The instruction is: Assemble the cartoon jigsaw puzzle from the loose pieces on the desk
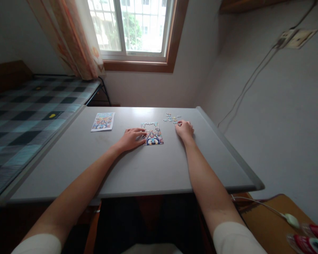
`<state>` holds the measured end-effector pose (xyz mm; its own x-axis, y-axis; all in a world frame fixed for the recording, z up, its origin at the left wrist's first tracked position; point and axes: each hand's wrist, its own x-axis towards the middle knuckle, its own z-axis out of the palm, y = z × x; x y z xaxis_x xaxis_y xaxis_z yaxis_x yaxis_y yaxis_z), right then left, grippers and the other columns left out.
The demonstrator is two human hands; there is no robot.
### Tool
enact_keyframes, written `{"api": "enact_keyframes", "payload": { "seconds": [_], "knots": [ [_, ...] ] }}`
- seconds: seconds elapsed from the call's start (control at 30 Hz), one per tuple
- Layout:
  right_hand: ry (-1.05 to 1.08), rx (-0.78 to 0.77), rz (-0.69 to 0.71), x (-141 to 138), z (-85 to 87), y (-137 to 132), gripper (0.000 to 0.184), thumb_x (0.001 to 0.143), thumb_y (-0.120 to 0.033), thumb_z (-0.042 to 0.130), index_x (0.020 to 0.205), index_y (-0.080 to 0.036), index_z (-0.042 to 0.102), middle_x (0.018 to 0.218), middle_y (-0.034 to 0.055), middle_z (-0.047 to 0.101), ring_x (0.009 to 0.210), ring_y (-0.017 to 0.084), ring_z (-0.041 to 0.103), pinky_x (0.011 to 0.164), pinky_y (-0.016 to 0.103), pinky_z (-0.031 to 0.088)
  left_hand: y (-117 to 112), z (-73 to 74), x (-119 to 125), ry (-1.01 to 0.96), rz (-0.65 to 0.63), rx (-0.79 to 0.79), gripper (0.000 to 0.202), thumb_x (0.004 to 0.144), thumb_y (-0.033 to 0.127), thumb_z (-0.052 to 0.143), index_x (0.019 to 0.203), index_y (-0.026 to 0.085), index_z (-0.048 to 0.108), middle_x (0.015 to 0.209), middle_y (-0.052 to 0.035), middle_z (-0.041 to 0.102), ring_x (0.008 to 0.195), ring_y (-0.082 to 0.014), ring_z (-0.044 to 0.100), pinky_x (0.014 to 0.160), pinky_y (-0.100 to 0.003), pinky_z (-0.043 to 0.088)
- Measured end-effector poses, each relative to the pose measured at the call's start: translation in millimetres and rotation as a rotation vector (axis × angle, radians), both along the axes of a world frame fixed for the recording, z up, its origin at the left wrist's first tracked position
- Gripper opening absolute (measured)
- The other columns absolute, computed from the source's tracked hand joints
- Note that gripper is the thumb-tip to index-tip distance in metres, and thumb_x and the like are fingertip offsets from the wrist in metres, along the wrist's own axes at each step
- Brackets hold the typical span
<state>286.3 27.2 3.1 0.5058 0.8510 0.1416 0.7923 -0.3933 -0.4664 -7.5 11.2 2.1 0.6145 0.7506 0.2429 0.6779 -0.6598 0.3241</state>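
Note:
A partly assembled jigsaw puzzle lies on the grey table, with a gap showing bare in its upper part and a blue dog-like face along its lower edge. Resting on its left side is my left hand, fingers stretched out and palm down. My right hand is to the right of the puzzle, beside a scatter of loose puzzle pieces. Its fingers are curled together at the tips; whatever is between them is too small to make out. A printed picture sheet lies flat farther left.
The grey table has raised side edges and stands below a window. A checked bed is at the left, a wall with a socket and hanging cables at the right. A wooden stool-like surface holds red-capped bottles.

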Motion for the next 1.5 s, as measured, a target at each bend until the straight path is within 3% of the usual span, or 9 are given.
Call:
{"api": "enact_keyframes", "payload": {
  "seconds": [0.27, 0.47, 0.6, 0.77, 0.93, 1.5],
  "knots": [
    [-0.098, 0.005, 0.079, -4, -5.2, 1, 0.046, 0.084, -0.052, 0.051, 0.124, -0.031, 0.062, 0.127, 0.0114, 0.046, 0.117, 0.032, 0.039, 0.1, 0.048, 0.031, 0, -1.0, 1, 0.0, 0.0, 0.005, 0.038, 0.088, 0.049, 0.049, 0.12, 0.033, 0.063, 0.134, -0.0018, 0.057, 0.123, -0.024, 0.05, 0.103, -0.043, 0.032],
    [-0.097, -0.013, 0.081, -4, -6.4, 0, 0.048, 0.084, -0.055, 0.05, 0.125, -0.032, 0.061, 0.129, 0.0106, 0.046, 0.118, 0.032, 0.038, 0.101, 0.049, 0.03, 0, -0.5, 0, -0.004, 0.002, 0.005, 0.038, 0.088, 0.049, 0.051, 0.12, 0.032, 0.063, 0.133, -0.0021, 0.058, 0.123, -0.0234, 0.05, 0.103, -0.042, 0.032],
    [-0.1, 0.015, 0.112, -2, -9.0, 3, 0.047, 0.086, -0.047, 0.047, 0.127, -0.028, 0.059, 0.135, 0.0096, 0.046, 0.12, 0.031, 0.037, 0.102, 0.047, 0.032, 0, 0.1, 0, 0.005, 0.005, -0.001, 0.038, 0.088, 0.049, 0.051, 0.12, 0.033, 0.064, 0.133, -0.0023, 0.058, 0.123, -0.0245, 0.05, 0.102, -0.043, 0.033],
    [-0.057, 0.063, 0.189, -1, -10.8, 6, 0.061, 0.082, -0.024, 0.045, 0.143, -0.023, 0.04, 0.131, 0.0091, 0.055, 0.125, 0.028, 0.039, 0.104, 0.042, 0.033, 1, -2.4, 0, -0.012, -0.001, 0.006, 0.038, 0.087, 0.048, 0.051, 0.12, 0.033, 0.064, 0.133, -0.0019, 0.058, 0.123, -0.0238, 0.051, 0.103, -0.043, 0.032],
    [0.006, 0.067, 0.166, 0, -10.0, 8, 0.068, 0.081, -0.016, 0.042, 0.147, -0.023, 0.031, 0.127, 0.0079, 0.06, 0.122, 0.026, 0.046, 0.102, 0.04, 0.035, 2, -3.4, -1, -0.008, -0.001, 0.014, 0.037, 0.088, 0.049, 0.05, 0.119, 0.033, 0.063, 0.133, -0.0014, 0.057, 0.122, -0.0233, 0.051, 0.103, -0.042, 0.033],
    [-0.022, 0.084, 0.11, 0, -12.4, 8, 0.059, 0.082, -0.021, 0.047, 0.141, -0.022, 0.045, 0.126, 0.0111, 0.059, 0.118, 0.029, 0.048, 0.1, 0.04, 0.039, 2, -2.8, 0, -0.007, 0.006, 0.004, 0.038, 0.088, 0.049, 0.051, 0.119, 0.033, 0.064, 0.133, -0.0018, 0.057, 0.122, -0.0247, 0.051, 0.103, -0.044, 0.032]
  ]
}}
